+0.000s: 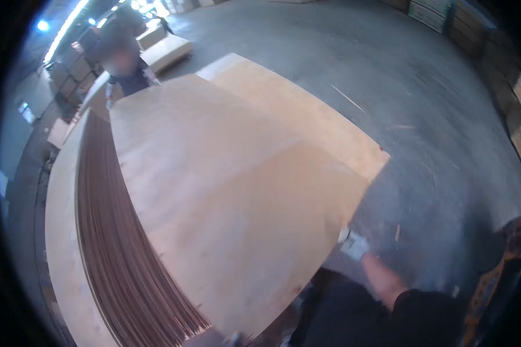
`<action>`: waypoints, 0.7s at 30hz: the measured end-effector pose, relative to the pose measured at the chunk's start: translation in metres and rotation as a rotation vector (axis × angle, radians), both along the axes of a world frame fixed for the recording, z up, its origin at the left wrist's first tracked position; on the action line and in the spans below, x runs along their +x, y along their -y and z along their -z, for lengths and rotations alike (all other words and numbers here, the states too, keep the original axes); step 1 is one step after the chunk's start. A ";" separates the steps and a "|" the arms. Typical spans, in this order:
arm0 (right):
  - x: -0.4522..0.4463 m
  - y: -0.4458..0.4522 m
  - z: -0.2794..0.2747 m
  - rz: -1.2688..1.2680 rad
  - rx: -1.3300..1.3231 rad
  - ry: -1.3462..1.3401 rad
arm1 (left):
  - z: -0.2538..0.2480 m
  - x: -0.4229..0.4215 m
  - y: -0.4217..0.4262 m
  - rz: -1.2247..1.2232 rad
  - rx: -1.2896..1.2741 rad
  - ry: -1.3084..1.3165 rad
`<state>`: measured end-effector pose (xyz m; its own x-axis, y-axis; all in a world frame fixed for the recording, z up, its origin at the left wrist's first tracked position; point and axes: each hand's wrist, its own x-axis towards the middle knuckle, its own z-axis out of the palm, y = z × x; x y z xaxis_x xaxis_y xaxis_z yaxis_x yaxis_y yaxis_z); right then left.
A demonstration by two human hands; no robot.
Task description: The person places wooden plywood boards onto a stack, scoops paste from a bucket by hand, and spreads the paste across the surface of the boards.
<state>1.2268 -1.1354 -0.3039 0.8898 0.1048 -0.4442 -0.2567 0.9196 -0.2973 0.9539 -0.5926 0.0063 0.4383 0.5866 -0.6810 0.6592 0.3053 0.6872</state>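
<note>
A large, thin, pale wood veneer sheet (pixel 214 191) spans the middle of the view, slanting beside a tall stack. My right hand (pixel 354 245), in a whitish glove, is closed on the sheet's near right edge. At the bottom of the view, my left hand (pixel 235 339) shows only in part, gloved, at the sheet's near left corner; it seems closed on the edge there. Across the sheet, a co-worker (pixel 134 80) stands with gloved hands by its far edge. Underneath, another pale sheet (pixel 307 110) sticks out on the far right side.
A stack of thin sheets (pixel 113 231) with dark brown edges runs along the left. Wood slivers (pixel 348 98) lie on the grey concrete floor (pixel 422 156). More boards (pixel 167 51) lie behind the co-worker, and stacked wood (pixel 474 34) lines the right wall.
</note>
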 end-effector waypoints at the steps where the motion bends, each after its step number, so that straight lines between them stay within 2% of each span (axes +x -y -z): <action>1: 0.002 -0.029 0.006 0.048 -0.039 -0.070 | -0.015 0.012 0.001 0.124 0.099 -0.014; 3: 0.004 -0.088 0.013 0.138 -0.124 -0.211 | -0.033 0.053 0.015 0.386 0.296 -0.030; 4: -0.006 -0.107 -0.020 0.118 -0.144 -0.241 | -0.042 0.073 0.019 0.483 0.361 -0.028; 5: -0.018 -0.117 -0.013 0.116 0.016 -0.116 | -0.049 0.088 0.025 0.559 0.407 -0.016; 6: -0.018 -0.134 -0.049 0.095 -0.005 -0.378 | -0.058 0.099 0.025 0.608 0.426 -0.006; 8: -0.036 -0.139 0.013 0.173 0.086 -0.192 | -0.067 0.111 0.026 0.680 0.427 0.043; 11: -0.025 -0.120 -0.051 -0.085 -0.188 -0.281 | -0.080 0.116 0.024 0.761 0.400 0.149; 15: -0.005 -0.074 -0.149 -0.281 -0.514 -0.134 | -0.089 0.091 -0.005 0.843 0.308 0.350; 18: -0.002 -0.062 -0.236 -0.277 -0.717 0.053 | -0.085 0.041 -0.046 0.888 0.225 0.509; 21: -0.020 -0.073 -0.344 -0.170 -0.888 0.264 | -0.062 -0.030 -0.107 0.912 0.140 0.623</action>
<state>1.2066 -1.0626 0.0399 0.9769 -0.0377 -0.2104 -0.1913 0.2850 -0.9393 0.9234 -0.4858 0.0687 0.9867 -0.0749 -0.1446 0.1247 -0.2232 0.9668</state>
